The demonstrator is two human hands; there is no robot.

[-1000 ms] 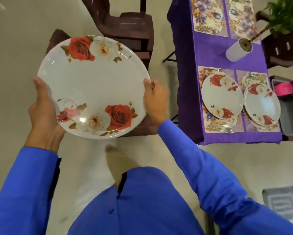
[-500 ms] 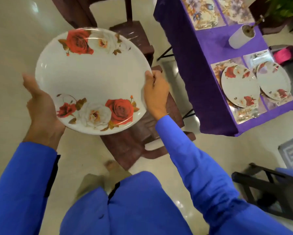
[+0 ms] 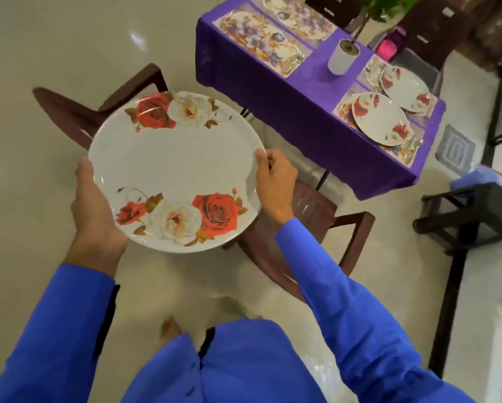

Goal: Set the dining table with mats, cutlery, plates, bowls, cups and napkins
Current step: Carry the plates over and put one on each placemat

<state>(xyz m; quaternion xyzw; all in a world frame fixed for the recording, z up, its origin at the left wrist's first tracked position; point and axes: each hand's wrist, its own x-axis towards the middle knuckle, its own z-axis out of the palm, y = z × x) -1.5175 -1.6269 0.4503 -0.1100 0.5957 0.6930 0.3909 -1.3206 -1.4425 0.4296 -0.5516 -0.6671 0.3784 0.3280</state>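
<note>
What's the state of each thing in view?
Held plate: off the table, gripped by both hands.
Left hand: grips its left rim.
Right hand: grips its right rim.
Two table plates: laid on mats.
Far mats: no plates.
Plant pot: upright.

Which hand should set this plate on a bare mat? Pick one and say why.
Right. The right hand grips the plate rim on the side toward the table, where the bare mats lie. The left hand holds the far rim.

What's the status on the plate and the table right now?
Both hands, left and right, grip rose plate by its rim. Plate not over table. Brown chair between.
</note>
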